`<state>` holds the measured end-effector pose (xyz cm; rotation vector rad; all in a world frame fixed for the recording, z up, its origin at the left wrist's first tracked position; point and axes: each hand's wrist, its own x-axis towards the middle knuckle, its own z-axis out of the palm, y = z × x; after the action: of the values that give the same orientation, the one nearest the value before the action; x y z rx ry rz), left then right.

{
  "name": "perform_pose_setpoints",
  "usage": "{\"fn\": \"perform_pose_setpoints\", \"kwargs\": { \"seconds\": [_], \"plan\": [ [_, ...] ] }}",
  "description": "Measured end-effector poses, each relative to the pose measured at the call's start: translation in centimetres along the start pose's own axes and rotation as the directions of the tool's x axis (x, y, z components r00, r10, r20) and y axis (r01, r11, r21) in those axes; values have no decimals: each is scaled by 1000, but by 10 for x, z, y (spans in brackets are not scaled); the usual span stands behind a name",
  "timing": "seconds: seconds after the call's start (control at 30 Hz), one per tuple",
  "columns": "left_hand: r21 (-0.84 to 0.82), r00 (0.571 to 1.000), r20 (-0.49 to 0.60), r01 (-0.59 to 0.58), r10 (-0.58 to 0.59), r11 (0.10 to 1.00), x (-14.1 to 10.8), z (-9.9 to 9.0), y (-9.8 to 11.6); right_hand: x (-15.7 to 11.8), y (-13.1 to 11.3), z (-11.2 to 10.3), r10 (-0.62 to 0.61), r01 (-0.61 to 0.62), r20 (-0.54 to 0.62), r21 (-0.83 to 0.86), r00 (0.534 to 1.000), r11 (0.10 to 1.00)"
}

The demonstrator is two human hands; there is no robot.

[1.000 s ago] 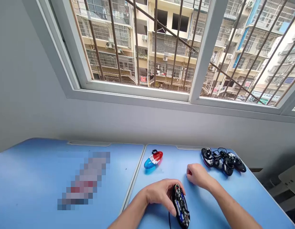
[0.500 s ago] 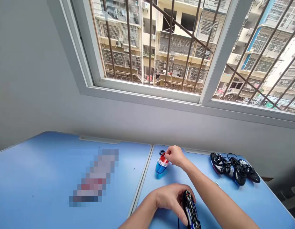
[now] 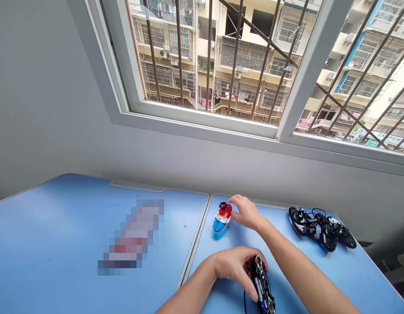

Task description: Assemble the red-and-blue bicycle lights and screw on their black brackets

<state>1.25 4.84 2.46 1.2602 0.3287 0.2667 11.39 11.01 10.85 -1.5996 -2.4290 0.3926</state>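
The blue worktop point(image 3: 54, 231) stretches beneath both hands. To the right of the right hand point(image 3: 248, 213) lies a heap of black plastic parts with cable point(image 3: 320, 229). The left hand point(image 3: 233, 266) is curled around a black-and-blue handheld device point(image 3: 261, 285), gripping its side. The right hand is open, fingers loosely spread, just beside a red, white and blue plastic lamp point(image 3: 222, 219) at its left.

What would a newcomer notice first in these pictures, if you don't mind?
A barred window fills the top. On the blue table below, the right hand is beside a red-and-blue plastic lamp, the left hand holds a black gadget near the bottom, and more black gadgets lie at right.
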Motion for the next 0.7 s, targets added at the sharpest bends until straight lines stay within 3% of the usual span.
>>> {"fn": "perform_pose_setpoints", "kwargs": {
  "seconds": [0.1,0.23,0.7],
  "plan": [
    [7,1000,-14,12,-12,1000,-1,1,2,-4,5,-1,-156,160,68,-66,985,985],
    [17,1000,-15,0,1,1000,-2,1,3,-4,4,3,-249,266,127,-147,960,953],
    [4,999,-32,31,-31,1000,1,-2,-4,-9,0,19,-313,316,64,-330,948,889]
  ]
}}
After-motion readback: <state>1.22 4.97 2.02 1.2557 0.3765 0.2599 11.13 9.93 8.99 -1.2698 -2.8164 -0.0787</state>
